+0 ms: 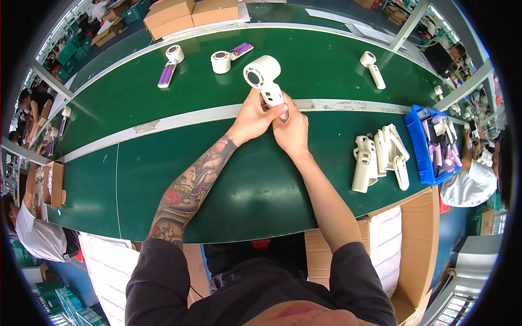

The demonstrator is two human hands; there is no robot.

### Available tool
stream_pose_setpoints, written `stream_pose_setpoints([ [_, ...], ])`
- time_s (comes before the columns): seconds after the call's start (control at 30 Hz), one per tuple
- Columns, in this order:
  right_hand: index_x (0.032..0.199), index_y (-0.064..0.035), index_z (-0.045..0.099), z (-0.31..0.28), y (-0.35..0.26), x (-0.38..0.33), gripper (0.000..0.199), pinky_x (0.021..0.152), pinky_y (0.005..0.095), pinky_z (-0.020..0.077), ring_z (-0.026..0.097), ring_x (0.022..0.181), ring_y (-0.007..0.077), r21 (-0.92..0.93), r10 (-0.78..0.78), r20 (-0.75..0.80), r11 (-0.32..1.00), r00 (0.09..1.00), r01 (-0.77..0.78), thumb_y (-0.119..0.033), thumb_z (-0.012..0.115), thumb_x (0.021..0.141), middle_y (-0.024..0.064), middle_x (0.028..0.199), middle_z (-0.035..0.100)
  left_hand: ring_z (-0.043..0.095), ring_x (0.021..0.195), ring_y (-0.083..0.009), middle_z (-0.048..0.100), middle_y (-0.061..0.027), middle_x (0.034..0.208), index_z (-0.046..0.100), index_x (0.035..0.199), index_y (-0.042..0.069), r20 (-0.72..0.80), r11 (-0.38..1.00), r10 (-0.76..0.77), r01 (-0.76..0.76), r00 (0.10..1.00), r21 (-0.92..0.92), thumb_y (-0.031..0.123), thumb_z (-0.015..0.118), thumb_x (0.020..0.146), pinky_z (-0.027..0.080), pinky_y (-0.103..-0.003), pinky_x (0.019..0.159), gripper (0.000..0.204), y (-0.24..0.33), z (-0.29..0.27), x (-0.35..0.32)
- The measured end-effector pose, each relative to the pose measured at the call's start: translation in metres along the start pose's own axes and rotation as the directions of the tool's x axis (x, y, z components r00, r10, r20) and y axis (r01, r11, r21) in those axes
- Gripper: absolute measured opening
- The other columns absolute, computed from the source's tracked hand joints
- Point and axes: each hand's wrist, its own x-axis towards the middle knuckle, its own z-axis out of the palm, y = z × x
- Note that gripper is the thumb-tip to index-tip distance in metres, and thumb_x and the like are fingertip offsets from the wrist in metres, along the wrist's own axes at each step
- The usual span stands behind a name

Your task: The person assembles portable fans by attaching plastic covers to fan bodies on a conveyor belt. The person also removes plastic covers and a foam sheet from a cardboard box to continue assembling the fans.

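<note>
Both my hands meet at the metal strip between bench and belt, wrapped round the handle of a white handheld fan (263,73). My left hand (254,117) grips the handle from the left, its thumb on the front. On the other side, my right hand (291,129) closes round the lower end. The round fan head tilts up and left, with a dark centre facing me. Beyond lie two fans with purple cells showing in their handles, one at the left (174,54) and one nearer the middle (221,62). Another white fan (372,68) lies at the right.
White plastic handle shells (379,157) lie heaped on the bench at right, beside a blue bin (429,176) of white and purple parts. An open carton (427,239) stands below the bench's right edge. Cardboard boxes (215,12) sit at the back. Other people work at both sides.
</note>
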Motion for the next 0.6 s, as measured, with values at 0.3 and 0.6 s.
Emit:
stream_pose_setpoints([
  [0.3, 0.127, -0.0003, 0.059, -0.007, 0.006, 0.011, 0.036, 0.068, 0.0326, 0.0551, 0.070, 0.075, 0.0228, 0.565, 0.210, 0.186, 0.776, 0.960, -0.279, -0.007, 0.064, 0.092, 0.0145, 0.106, 0.071, 0.064, 0.101, -0.0213, 0.063, -0.0119, 0.115, 0.047, 0.139, 0.002, -0.344, 0.978, 0.094, -0.023, 0.934, 0.205, 0.014, 0.062, 0.096, 0.051, -0.033, 0.092, 0.047, -0.014, -0.027, 0.012],
  [0.6, 0.126, 0.0074, 0.056, -0.045, 0.037, 0.044, 0.033, 0.079, 0.0278, 0.0557, 0.066, 0.082, 0.0193, 0.885, 0.319, 0.407, 0.093, 0.856, -0.456, -0.009, 0.061, 0.098, 0.0131, 0.101, 0.068, 0.044, 0.129, -0.0399, 0.038, -0.0245, 0.144, 0.036, 0.146, -0.002, -0.627, 0.802, 0.123, 0.295, 0.769, 0.520, 0.031, 0.065, 0.090, 0.039, -0.045, 0.107, 0.071, -0.046, -0.081, 0.053],
])
